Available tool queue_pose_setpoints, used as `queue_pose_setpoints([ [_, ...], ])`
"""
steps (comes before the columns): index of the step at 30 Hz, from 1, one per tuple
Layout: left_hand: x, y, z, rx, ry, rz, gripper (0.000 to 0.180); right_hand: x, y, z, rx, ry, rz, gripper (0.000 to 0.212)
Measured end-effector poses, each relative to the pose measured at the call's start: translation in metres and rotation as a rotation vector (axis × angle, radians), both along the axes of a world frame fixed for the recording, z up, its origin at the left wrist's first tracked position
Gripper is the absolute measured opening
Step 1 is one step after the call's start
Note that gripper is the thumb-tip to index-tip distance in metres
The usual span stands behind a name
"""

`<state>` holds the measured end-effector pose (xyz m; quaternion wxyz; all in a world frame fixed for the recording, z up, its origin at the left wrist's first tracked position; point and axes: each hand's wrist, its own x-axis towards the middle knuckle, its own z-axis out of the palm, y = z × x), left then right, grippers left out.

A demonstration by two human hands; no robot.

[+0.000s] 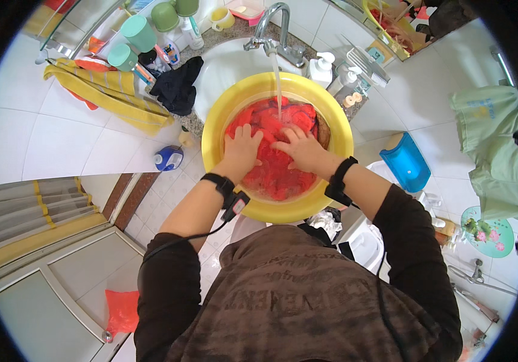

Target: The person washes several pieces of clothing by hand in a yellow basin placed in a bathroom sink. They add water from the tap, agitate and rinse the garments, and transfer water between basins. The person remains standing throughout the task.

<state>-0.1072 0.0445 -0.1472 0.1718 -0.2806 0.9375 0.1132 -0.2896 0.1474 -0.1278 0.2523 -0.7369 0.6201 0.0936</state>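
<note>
Red cloth (280,175) lies bunched and wet in a yellow basin (277,211), which overlaps the front of the white sink (222,63); my left hand (242,152) rests on the cloth's left side, my right hand (307,152) on its right, both with fingers spread, no grip visible. Water (277,78) runs from the chrome tap (295,55) onto the cloth, beyond my fingertips; black fabric (177,85) left of the sink, yellow towel (111,90) farther left; white pump bottle (320,69) right of the tap.
</note>
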Motion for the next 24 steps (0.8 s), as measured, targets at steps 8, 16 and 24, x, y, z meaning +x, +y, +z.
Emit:
queue_pose_setpoints([
  [8,-0.028,0.000,-0.031,0.086,-0.057,0.206,0.117,0.002,-0.016,-0.042,0.030,0.142,-0.154,0.080],
  [16,-0.030,-0.008,-0.034,0.115,-0.047,0.180,0.114,-0.010,-0.020,-0.030,0.076,-0.033,-0.202,0.069],
  [24,-0.070,-0.034,-0.032,0.203,0.357,0.240,0.116,-0.053,-0.045,-0.026,-0.167,0.024,-0.212,0.077],
])
